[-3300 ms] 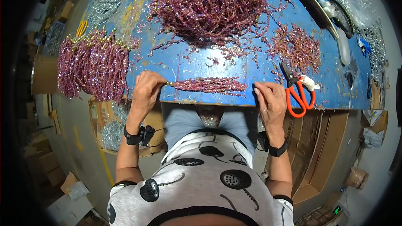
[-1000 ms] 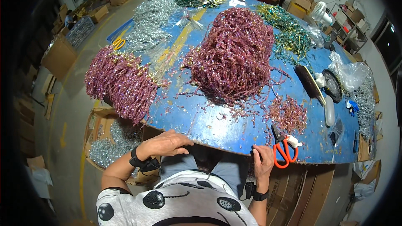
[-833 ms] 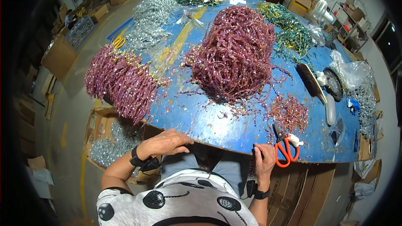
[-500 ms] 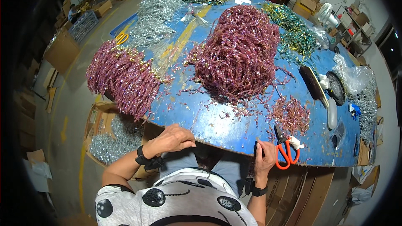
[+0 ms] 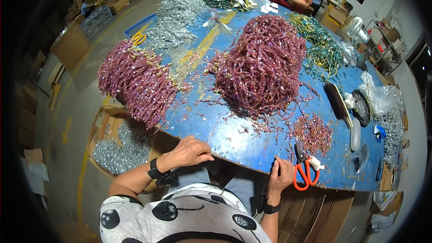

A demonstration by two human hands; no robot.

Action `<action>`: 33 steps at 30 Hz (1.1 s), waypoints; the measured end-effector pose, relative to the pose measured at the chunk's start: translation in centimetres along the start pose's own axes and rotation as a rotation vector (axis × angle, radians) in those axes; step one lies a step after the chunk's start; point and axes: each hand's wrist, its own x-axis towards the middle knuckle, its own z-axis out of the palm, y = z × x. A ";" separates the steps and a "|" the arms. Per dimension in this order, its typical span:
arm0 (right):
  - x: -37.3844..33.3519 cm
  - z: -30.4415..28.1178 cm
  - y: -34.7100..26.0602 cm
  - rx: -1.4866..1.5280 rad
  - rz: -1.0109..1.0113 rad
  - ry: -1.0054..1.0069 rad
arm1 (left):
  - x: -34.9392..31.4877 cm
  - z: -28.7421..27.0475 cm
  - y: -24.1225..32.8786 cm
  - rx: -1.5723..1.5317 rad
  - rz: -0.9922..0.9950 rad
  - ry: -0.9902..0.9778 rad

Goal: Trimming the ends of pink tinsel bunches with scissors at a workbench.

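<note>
Resting my left hand flat and empty on the near rim of the blue table, I am curling my right hand loosely over that rim beside the orange scissors, holding nothing; the short pink strand both hands were pinching 3 seconds ago is gone, so the next piece is waiting in the big pink garland heap, well ahead. Sitting on the floor left of me, the open cardboard box is holding silver garland.

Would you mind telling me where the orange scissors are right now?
In the head view, the orange scissors lie at the blue table's near edge, just right of the right hand.
</note>
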 end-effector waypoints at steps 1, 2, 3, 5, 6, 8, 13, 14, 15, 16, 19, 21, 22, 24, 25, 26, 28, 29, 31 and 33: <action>0.0 -0.1 -0.1 0.010 -0.008 -0.004 | -0.1 0.0 0.1 -0.008 -0.008 -0.003; -0.1 -0.3 -0.1 -0.005 -0.002 -0.014 | -0.1 0.1 0.1 -0.017 -0.017 -0.006; -0.1 -0.4 0.0 -0.020 0.005 -0.021 | -0.1 0.2 0.0 -0.013 -0.027 0.003; -0.3 -0.1 0.3 -0.007 -0.020 -0.017 | 0.0 0.5 -0.1 -0.040 0.030 0.041; -0.3 -0.2 0.5 0.000 -0.021 -0.012 | 0.1 0.5 0.0 -0.054 0.033 0.049; -0.4 -0.2 0.6 0.000 -0.027 -0.003 | -0.1 0.5 0.1 -0.046 0.033 0.066; -0.3 0.0 0.5 -0.002 -0.030 -0.016 | -0.2 0.7 -0.1 -0.046 0.036 0.092; -0.3 0.0 0.5 -0.006 -0.028 -0.019 | -0.1 0.7 -0.2 -0.047 0.040 0.095; -0.3 0.0 0.5 -0.006 -0.029 -0.021 | -0.1 0.8 -0.2 -0.049 0.044 0.098; -0.3 0.0 0.5 -0.008 -0.028 -0.019 | -0.1 0.7 -0.2 -0.049 0.043 0.099; -0.4 0.0 0.6 -0.004 -0.025 -0.013 | -0.1 0.7 -0.2 -0.031 0.038 0.080; -0.5 0.1 0.6 0.002 -0.024 -0.008 | -0.1 0.9 -0.3 -0.038 0.050 0.091; -0.5 0.0 0.6 -0.005 -0.031 -0.004 | -0.1 0.9 -0.3 -0.037 0.049 0.092; -0.4 0.0 0.5 -0.012 -0.038 -0.003 | -0.2 1.0 -0.3 -0.035 0.053 0.096; -0.3 -0.1 0.4 -0.012 -0.039 -0.004 | -0.2 1.0 -0.3 -0.035 0.051 0.096; -0.3 -0.1 0.4 -0.013 -0.039 -0.006 | -0.2 0.9 -0.3 -0.034 0.052 0.094; -0.3 -0.1 0.4 -0.012 -0.038 -0.004 | -0.2 0.9 -0.2 -0.034 0.053 0.093; -0.3 -0.1 0.3 -0.011 -0.037 -0.003 | -0.3 0.9 -0.2 -0.038 0.055 0.098; -0.4 0.0 0.4 -0.014 -0.039 -0.002 | -0.4 0.9 -0.3 -0.042 0.057 0.103; -0.4 0.0 0.3 -0.017 -0.041 -0.001 | -0.4 1.0 -0.4 -0.041 0.060 0.100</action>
